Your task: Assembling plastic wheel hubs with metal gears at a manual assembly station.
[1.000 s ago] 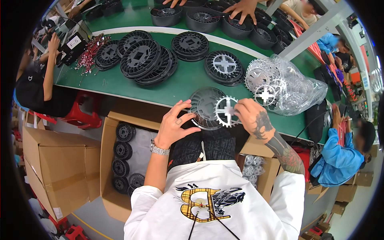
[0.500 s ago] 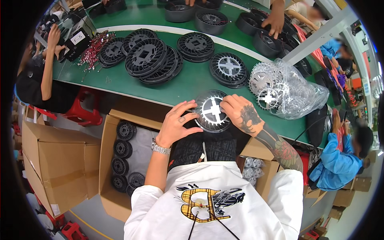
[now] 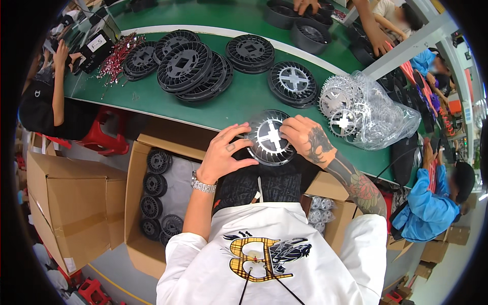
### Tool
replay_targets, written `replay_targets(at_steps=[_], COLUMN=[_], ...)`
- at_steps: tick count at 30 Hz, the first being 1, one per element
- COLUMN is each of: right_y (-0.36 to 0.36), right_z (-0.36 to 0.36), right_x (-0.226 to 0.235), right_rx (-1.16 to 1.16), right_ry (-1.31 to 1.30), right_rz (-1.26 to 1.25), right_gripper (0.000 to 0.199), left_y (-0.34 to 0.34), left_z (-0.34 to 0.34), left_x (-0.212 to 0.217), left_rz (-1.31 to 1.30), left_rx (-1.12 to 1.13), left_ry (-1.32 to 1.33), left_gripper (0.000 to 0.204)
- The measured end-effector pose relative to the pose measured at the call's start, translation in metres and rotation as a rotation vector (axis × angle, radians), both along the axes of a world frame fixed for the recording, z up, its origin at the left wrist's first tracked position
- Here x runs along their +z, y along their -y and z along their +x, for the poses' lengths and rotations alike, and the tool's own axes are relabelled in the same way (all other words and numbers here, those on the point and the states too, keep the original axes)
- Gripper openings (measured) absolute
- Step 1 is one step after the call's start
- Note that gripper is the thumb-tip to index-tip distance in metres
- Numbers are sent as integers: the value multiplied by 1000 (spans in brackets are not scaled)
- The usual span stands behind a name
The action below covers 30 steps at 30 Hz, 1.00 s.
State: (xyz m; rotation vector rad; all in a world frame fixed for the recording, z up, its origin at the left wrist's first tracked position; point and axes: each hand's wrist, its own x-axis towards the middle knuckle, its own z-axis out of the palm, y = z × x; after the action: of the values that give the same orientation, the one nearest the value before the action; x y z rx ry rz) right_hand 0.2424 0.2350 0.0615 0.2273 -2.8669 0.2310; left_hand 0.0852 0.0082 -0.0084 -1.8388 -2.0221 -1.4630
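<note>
At the near table edge, both my hands are on a round black grille cover (image 3: 261, 154) bearing a silver toothed cross-shaped piece (image 3: 270, 136). My left hand (image 3: 222, 154) grips its left rim, fingers above and thumb below. The bent fingers of my right hand (image 3: 304, 138) press together on its right side, covering that side of the silver piece. Just beyond lies another black cover with a silver cross insert (image 3: 293, 80). A clear plastic bag (image 3: 387, 119) of silver toothed pieces lies to the right, with a loose toothed ring (image 3: 344, 123) at its mouth.
Stacked black grille covers (image 3: 184, 66) and a bundle of red wires (image 3: 119, 57) are on the green table (image 3: 152, 104). Below stands an open carton (image 3: 136, 203) of round black parts. Deep black housings (image 3: 311, 36) and co-workers' hands (image 3: 375, 38) are across the table.
Several deep housings across the table have shifted right, and a co-worker's hand there has moved right. My hands have barely moved on the cover, which is turned or tilted slightly.
</note>
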Motion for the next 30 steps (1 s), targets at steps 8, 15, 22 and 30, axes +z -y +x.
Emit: replay_targets(at_steps=[8,15,22,30], right_y=[-4,-16,-24,-25], right_z=[-2,-6,-10,-7], right_x=[-1,1,0,-7], right_rx=[4,70,72,76], right_ry=[3,-26,144,140], right_rz=[-173,-115,-250,-185], right_gripper=[17,20,18,20], left_y=[2,2,1,0], left_z=[0,-2,-2,-3], left_x=[-2,4,3,4], left_rz=[1,-59,-57,-57], left_rx=[3,-18,-31,-34], left_ry=[19,24,50,52], left_gripper=[46,46,45,46])
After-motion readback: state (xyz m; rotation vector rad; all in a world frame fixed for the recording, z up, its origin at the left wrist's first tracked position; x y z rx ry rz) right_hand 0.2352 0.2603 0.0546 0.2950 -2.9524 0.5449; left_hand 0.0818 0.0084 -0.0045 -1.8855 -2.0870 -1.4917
